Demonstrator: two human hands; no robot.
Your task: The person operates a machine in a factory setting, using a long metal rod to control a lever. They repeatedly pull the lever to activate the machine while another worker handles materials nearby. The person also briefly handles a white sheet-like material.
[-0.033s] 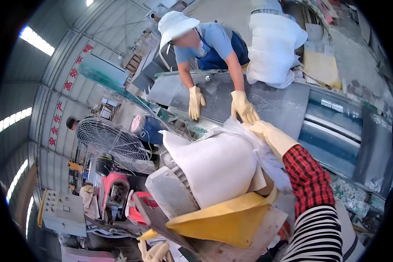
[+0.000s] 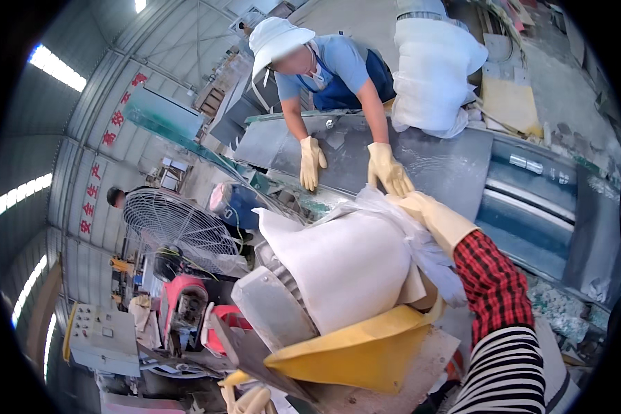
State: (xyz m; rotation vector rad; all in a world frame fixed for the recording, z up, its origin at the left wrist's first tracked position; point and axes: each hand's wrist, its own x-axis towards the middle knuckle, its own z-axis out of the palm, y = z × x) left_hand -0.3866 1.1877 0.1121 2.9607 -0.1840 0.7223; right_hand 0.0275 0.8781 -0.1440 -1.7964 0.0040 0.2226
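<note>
Corrugated walling (image 2: 132, 162) is curving up the left side of the hall. Across its middle, a dark wet sheet (image 2: 438, 160) is lying flat on the bench (image 2: 531, 234). The right hand (image 2: 429, 210), gloved and cuffed by a checked sleeve (image 2: 495, 279), is extending over the sheet's near edge beside bunched plastic (image 2: 426, 238); its fingertips are meeting a co-worker's glove (image 2: 388, 171), and I cannot tell whether they are gripping anything. The left hand (image 2: 248, 400) is showing only partly at the lower edge, near the tip of a yellow strip (image 2: 355, 352); its grip is hidden too. Opposite, the co-worker (image 2: 362, 79) is leaning in, resting both gloved palms on the sheet. Nearer, a white cover (image 2: 355, 269) is draping over a motor (image 2: 272, 314). Farther out, a wrapped bundle (image 2: 435, 76) is standing beyond the bench, while a fan (image 2: 179, 224) and a control box (image 2: 103, 338) are standing leftward.
</note>
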